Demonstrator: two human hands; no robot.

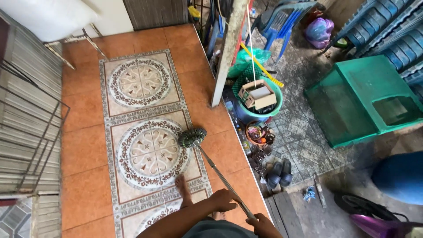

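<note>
I hold a mop by its thin metal handle (217,169), which runs up and left from my hands. My left hand (223,199) grips the handle higher up; my right hand (263,224) grips it near the lower end. The dark round mop head (192,137) rests on the patterned floor tiles (141,150) at the edge of a round ornament. My bare foot (183,188) stands on the tiles just below the mop head.
A metal folding gate (26,132) lines the left side. A post (227,53) stands at the tile step's edge. Beyond it are a green basket with boxes (260,99), sandals (280,172), a green plastic table (361,97), blue chairs (282,22) and a blue barrel (401,176).
</note>
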